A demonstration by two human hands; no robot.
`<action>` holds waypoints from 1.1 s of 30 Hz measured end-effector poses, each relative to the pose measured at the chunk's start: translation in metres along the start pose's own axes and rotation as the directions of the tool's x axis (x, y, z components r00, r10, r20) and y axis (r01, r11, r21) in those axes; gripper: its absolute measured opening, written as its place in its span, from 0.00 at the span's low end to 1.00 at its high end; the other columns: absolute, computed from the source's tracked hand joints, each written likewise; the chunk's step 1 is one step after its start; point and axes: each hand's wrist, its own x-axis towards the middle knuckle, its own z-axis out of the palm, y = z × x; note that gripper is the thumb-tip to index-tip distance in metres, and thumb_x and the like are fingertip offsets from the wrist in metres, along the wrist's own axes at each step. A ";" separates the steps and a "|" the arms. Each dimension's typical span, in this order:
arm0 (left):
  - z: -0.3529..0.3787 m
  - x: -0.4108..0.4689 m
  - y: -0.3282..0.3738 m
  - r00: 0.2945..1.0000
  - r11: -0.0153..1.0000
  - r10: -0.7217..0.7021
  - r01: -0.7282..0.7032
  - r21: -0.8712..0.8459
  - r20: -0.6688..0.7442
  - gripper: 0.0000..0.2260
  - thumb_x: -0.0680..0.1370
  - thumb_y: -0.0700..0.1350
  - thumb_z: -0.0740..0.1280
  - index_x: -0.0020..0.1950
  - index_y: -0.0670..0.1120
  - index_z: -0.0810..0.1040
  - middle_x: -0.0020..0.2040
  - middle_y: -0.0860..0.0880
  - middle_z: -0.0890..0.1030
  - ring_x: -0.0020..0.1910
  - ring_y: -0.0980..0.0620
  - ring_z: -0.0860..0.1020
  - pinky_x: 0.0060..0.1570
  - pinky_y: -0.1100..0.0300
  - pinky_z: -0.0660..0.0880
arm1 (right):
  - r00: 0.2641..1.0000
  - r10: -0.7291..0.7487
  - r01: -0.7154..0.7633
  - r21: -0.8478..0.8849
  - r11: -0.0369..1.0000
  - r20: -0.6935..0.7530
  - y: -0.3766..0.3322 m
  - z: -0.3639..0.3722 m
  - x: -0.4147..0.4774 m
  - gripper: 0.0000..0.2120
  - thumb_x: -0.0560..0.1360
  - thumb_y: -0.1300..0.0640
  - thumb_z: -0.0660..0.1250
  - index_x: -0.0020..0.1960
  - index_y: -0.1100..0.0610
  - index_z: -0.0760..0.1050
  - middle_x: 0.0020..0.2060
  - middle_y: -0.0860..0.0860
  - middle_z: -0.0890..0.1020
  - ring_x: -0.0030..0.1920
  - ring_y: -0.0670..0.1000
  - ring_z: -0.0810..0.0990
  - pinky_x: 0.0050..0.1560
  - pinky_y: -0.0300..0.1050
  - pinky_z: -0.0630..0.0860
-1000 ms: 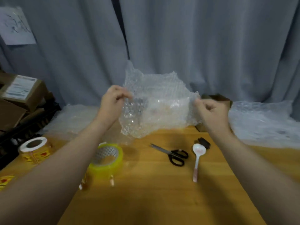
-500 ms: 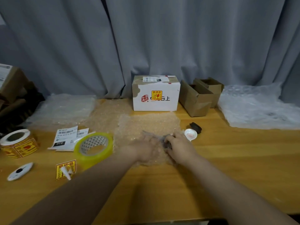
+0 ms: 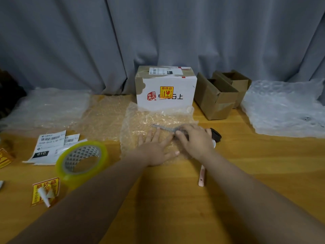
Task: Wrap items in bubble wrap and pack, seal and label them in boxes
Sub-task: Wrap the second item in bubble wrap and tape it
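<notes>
A sheet of bubble wrap (image 3: 140, 120) lies flat on the wooden table in front of a sealed white box (image 3: 167, 95) that carries a shipping label and a yellow fragile sticker. My left hand (image 3: 156, 148) presses flat on the sheet with straight fingers. The blades of the scissors (image 3: 161, 128) show grey through the wrap, pointing left. My right hand (image 3: 197, 140) curls over their handle end at the sheet's right edge and hides the handles. A white spoon (image 3: 201, 176) lies under my right wrist, only its handle showing.
A yellow tape roll (image 3: 82, 159), shipping labels (image 3: 51, 145) and a fragile sticker (image 3: 45, 191) lie at the left. Two open brown boxes (image 3: 216, 99) stand right of the white box. More bubble wrap (image 3: 284, 110) is heaped at the far right. A small black object (image 3: 216, 135) sits beside my right hand.
The bubble wrap, held up in both hands a second ago, now lies on the table over the scissors. My left hand has flattened on it; my right hand moved to the scissors' handles.
</notes>
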 end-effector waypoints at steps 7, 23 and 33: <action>0.010 -0.014 -0.005 0.999 0.998 0.044 -0.043 0.046 -0.011 0.33 0.72 0.74 0.44 0.73 0.67 0.37 0.76 0.45 0.34 0.75 0.40 0.35 0.70 0.36 0.36 | 0.942 0.324 -0.318 0.073 0.945 -0.090 0.033 -0.017 0.000 0.18 0.79 0.53 0.59 0.68 0.52 0.70 0.67 0.54 0.69 0.67 0.57 0.66 0.67 0.55 0.61; 0.016 -0.027 -0.005 0.997 0.996 0.062 -0.058 0.063 -0.054 0.34 0.72 0.73 0.45 0.74 0.65 0.38 0.77 0.48 0.37 0.75 0.43 0.35 0.71 0.37 0.37 | 0.948 0.313 -0.320 0.168 0.933 0.065 0.054 -0.014 0.004 0.14 0.78 0.59 0.64 0.63 0.54 0.73 0.58 0.57 0.76 0.52 0.58 0.76 0.38 0.43 0.70; 0.015 -0.026 -0.005 0.998 0.998 0.026 -0.023 0.055 -0.048 0.35 0.71 0.74 0.45 0.74 0.65 0.38 0.77 0.48 0.37 0.75 0.43 0.35 0.71 0.37 0.37 | 0.975 0.147 -0.126 -0.131 0.983 0.167 0.062 -0.033 -0.004 0.11 0.78 0.57 0.63 0.57 0.47 0.78 0.72 0.51 0.64 0.73 0.54 0.56 0.69 0.53 0.57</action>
